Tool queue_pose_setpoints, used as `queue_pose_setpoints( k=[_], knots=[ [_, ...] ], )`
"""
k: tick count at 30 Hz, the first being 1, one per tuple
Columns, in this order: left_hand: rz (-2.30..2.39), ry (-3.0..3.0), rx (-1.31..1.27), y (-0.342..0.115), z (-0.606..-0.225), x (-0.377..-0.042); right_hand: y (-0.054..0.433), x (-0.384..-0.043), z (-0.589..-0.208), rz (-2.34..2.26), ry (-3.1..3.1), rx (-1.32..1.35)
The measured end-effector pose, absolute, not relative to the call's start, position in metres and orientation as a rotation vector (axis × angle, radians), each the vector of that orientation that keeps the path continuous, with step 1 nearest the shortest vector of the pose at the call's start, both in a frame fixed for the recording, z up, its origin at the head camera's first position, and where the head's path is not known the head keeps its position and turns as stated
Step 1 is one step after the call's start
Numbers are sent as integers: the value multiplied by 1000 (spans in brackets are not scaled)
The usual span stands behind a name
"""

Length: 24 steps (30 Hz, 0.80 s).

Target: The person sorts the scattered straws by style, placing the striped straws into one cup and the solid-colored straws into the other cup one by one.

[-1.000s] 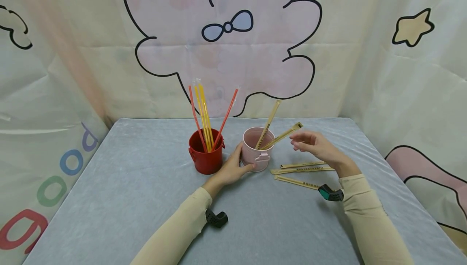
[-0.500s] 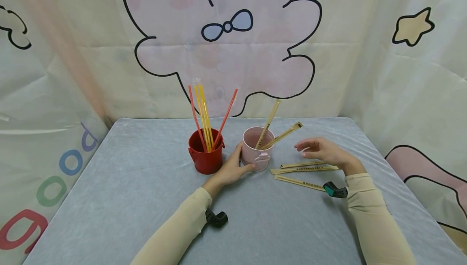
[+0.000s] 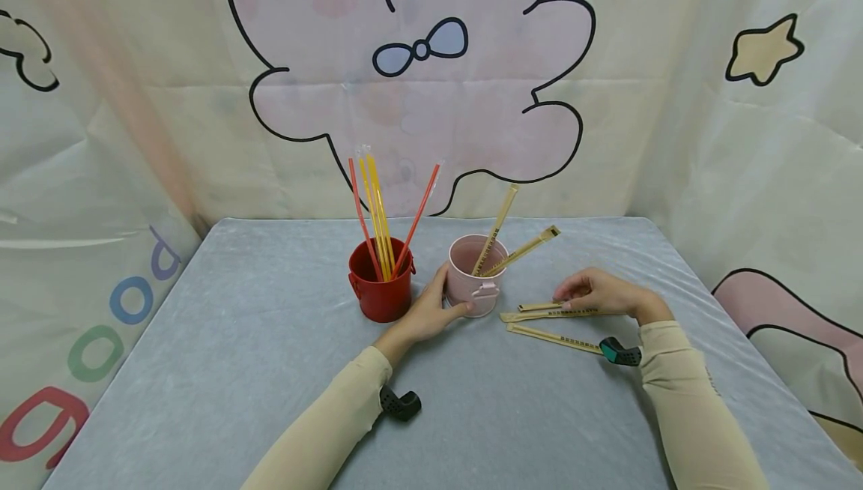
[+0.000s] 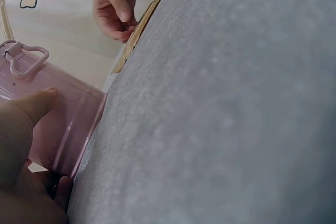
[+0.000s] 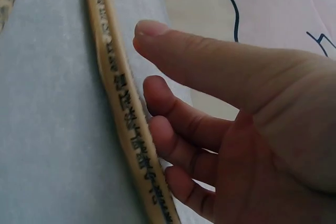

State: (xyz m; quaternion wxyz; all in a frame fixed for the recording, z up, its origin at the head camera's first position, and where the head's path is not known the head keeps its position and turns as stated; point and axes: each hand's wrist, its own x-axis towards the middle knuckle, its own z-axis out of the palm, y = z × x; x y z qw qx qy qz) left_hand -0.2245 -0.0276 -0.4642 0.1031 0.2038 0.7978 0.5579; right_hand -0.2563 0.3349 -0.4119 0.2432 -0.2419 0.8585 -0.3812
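My left hand [image 3: 426, 313] holds the small pink bucket [image 3: 465, 291] from its left side, the thumb across the front and the fingers around the far wall. Two slim tan sticks in printed paper wrappers [image 3: 495, 231] lean in that bucket. My right hand [image 3: 603, 295] is low over the loose wrapped sticks [image 3: 539, 315] on the table, its fingertips at the farthest one. In the right wrist view the thumb [image 5: 178, 45] stands apart from the bent fingers, beside a printed wrapper [image 5: 123, 95]; the index finger is hidden.
Left of the pink bucket stands a red bucket [image 3: 381, 299] with red and yellow straws [image 3: 379, 213] upright in it. One wrapped stick [image 3: 553, 338] lies nearer the front. A grey cloth [image 3: 283, 310] covers the table; a printed curtain [image 3: 627, 85] hangs behind.
My right hand has drawn back rightward from beside the pink bucket and come down to the loose wrapped sticks. My left hand and both buckets have stayed put.
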Motion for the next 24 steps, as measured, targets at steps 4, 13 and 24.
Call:
queue_pose_setpoints(
  k=[4,13,24],
  knots=[
    [1640,2356,590,-27,-464,-225,336,-257,-416,-1040,2363,-674],
    [1642,2356,599,-28,-464,-224,332,-257,-421,-1015,2441,-687],
    [1635,2350,595,-28,-463,-225,327,-256,-420,-1013,2473,-664]
  ],
)
